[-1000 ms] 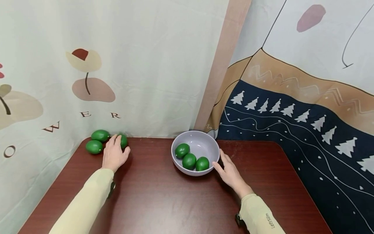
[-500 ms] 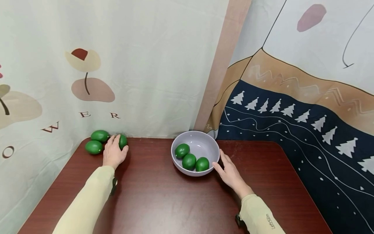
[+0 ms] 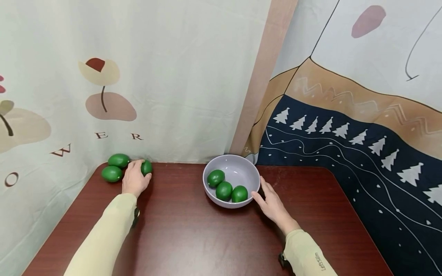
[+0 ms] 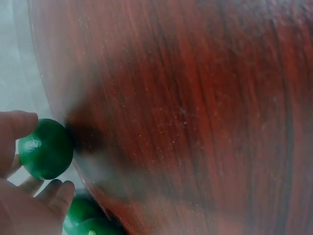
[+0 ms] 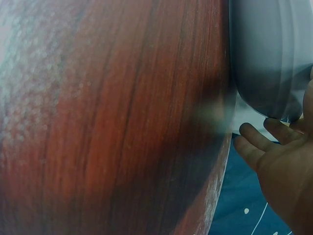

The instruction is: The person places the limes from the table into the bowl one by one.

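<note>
At the table's back left, my left hand [image 3: 134,180] holds a green lime [image 3: 146,167] between thumb and fingers. In the left wrist view the thumb lies along one side of that lime [image 4: 46,149] and the fingers reach round the other. Two more limes, a rear one [image 3: 118,160] and a front one [image 3: 112,174], lie just left of this hand. My right hand [image 3: 274,203] rests with extended fingers against the right outer side of a light purple bowl [image 3: 241,172], its thumb at the rim. Three limes [image 3: 224,191] sit inside the bowl.
A dark red-brown wooden table [image 3: 193,237] carries everything. Its back edge meets a pale printed curtain [image 3: 179,96]. Along the right side hangs a navy cloth [image 3: 310,153] with white trees. In the right wrist view, the bowl's outer wall [image 5: 264,54] stands near the table edge.
My left fingers have closed in around the lime, which has shifted very slightly to the right. The right hand and the bowl have stayed in place.
</note>
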`<state>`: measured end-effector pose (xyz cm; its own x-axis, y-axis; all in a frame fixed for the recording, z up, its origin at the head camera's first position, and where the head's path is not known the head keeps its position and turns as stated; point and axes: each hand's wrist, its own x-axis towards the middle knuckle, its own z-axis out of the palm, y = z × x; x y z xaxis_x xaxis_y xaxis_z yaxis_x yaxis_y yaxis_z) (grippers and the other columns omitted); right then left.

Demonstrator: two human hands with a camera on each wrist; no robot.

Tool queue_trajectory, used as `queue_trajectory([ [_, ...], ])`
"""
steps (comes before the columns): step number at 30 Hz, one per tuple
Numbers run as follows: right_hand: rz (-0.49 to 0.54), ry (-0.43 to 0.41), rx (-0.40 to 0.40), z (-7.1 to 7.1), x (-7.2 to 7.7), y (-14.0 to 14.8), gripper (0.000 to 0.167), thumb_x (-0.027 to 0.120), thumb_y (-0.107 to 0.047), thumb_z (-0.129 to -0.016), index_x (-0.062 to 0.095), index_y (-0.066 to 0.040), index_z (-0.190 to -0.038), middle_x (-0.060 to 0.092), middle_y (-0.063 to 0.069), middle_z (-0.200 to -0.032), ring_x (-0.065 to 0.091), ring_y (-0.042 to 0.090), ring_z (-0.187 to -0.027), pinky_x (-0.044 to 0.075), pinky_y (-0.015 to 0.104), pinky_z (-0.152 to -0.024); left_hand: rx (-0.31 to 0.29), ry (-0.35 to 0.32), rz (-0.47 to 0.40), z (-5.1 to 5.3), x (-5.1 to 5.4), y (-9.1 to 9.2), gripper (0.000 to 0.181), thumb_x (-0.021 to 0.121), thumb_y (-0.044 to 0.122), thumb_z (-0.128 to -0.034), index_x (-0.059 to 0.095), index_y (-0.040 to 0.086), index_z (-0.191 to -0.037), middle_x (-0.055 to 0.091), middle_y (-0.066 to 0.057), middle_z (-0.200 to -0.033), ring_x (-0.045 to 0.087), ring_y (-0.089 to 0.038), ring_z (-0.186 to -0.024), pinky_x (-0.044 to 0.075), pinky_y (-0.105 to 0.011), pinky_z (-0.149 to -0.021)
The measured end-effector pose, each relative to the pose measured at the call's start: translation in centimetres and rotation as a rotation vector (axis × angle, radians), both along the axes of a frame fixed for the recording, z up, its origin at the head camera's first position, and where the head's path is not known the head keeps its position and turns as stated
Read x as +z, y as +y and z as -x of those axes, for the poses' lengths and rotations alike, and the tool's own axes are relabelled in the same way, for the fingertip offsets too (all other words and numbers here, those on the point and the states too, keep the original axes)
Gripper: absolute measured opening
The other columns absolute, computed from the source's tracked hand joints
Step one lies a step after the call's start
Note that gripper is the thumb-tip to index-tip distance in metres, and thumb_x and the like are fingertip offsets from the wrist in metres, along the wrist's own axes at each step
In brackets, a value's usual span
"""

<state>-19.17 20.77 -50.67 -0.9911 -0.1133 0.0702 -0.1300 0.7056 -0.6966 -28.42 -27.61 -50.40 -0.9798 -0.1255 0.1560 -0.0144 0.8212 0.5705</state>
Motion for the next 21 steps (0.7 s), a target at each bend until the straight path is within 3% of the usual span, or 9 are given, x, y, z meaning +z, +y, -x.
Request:
queue_trajectory([
  [12,0.009,-0.001,-0.003,-0.08,0.02,0.02,0.076,0.060,-0.036,-0.105,0.023,-0.005,-0.164,0.037,0.021,-0.161,0.038,0.040,-0.148,0.034,0.060,-0.118,0.001,0.015,-0.027,-0.24,0.01,0.79,0.054,0.074,0.010,-0.0908,0.050,0.000,-0.138,0.039,-0.033,-0.144,0.048,-0.056,-0.122,0.041,-0.070,-0.101],
  [21,0.005,-0.002,0.004,0.08,-0.15,0.12,0.077,0.058,-0.038,-0.106,0.022,-0.005,-0.164,0.035,0.021,-0.162,0.037,0.040,-0.148,0.033,0.060,-0.118,-0.002,0.030,0.038,-0.55,0.43,1.01,0.067,0.078,0.010,-0.0855,0.051,-0.005,-0.145,0.045,-0.033,-0.131,0.052,-0.056,-0.115,0.043,-0.068,-0.099],
])
